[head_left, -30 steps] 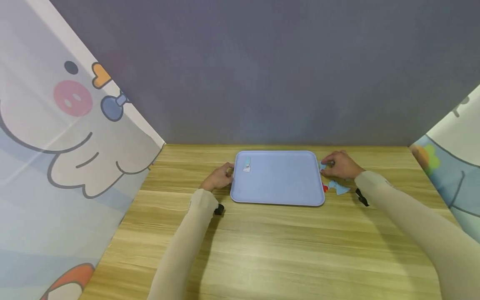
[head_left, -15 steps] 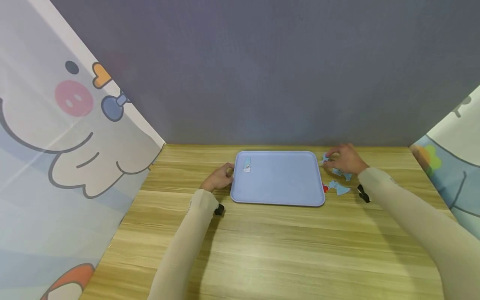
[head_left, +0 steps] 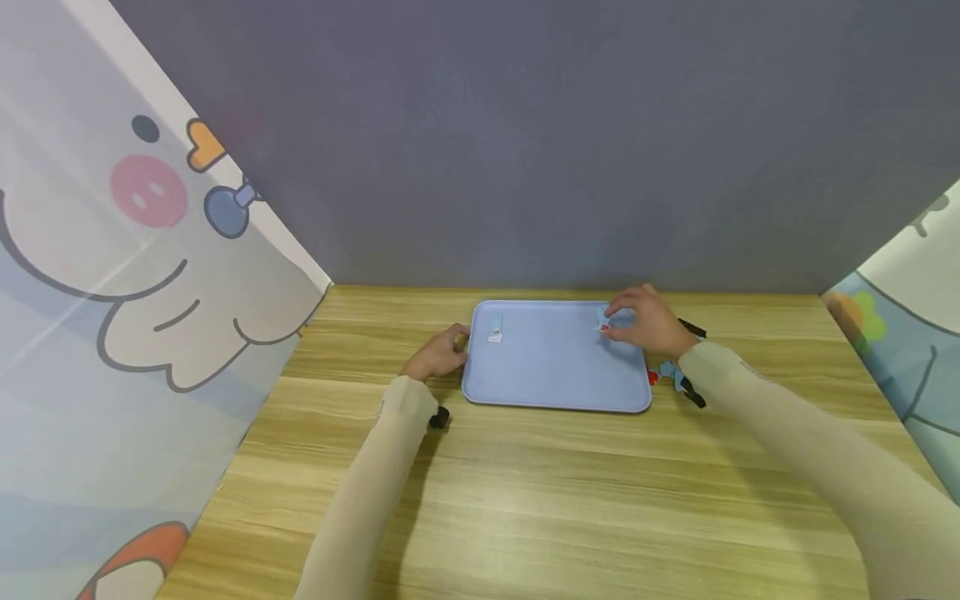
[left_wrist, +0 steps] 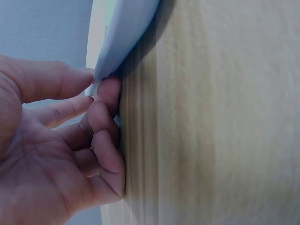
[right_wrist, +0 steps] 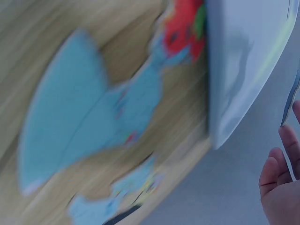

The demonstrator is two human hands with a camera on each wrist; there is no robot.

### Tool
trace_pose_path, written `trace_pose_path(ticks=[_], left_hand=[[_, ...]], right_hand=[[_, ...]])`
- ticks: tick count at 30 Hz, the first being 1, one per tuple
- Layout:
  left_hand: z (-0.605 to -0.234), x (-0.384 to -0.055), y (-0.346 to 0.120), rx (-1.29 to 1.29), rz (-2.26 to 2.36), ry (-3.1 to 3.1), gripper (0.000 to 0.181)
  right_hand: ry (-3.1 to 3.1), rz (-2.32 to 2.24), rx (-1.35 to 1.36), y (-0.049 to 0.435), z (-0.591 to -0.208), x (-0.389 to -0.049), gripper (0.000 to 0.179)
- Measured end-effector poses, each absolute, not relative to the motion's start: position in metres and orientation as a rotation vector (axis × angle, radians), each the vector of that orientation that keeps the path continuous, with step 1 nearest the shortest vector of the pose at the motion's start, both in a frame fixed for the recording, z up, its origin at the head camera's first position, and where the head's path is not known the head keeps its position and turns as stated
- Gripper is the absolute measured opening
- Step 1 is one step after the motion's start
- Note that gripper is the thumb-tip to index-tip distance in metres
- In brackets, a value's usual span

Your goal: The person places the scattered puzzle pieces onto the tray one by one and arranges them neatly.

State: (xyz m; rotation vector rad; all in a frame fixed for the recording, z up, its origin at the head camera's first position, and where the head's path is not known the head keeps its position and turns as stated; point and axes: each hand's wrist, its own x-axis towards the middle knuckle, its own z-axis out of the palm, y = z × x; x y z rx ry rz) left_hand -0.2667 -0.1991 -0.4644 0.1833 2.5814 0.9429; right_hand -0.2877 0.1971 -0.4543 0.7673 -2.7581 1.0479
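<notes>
Pale-blue rounded rectangular tray (head_left: 551, 371) is pinched at left edge by left hand (head_left: 437, 354), flat blue-and-red piece (head_left: 603, 316) pinched near far-right corner by right hand (head_left: 647, 322), wide room between.

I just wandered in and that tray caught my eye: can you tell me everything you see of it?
The tray is pale blue, rectangular with rounded corners and a low raised rim; it looks like smooth plastic. It sits face up on the wood-grain table. The left hand pinches its left edge. A small light-blue and white item lies near its far left corner. The right hand holds a light-blue piece over its right part; whether that touches it, I cannot tell.
</notes>
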Motion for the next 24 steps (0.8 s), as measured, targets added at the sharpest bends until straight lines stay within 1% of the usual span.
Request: trace_pose_path(ticks=[10,24], left_hand=[[-0.462,-0.265,-0.198,0.180,0.930,2.597,0.049],[-0.461,-0.265,-0.198,0.170,0.916,2.593,0.051]], right_hand=[[-2.677,1.140,0.915,0.150,-0.464,-0.293,0.030],[-2.755,1.102,0.966,0.093,-0.478,-0.303,0.027]])
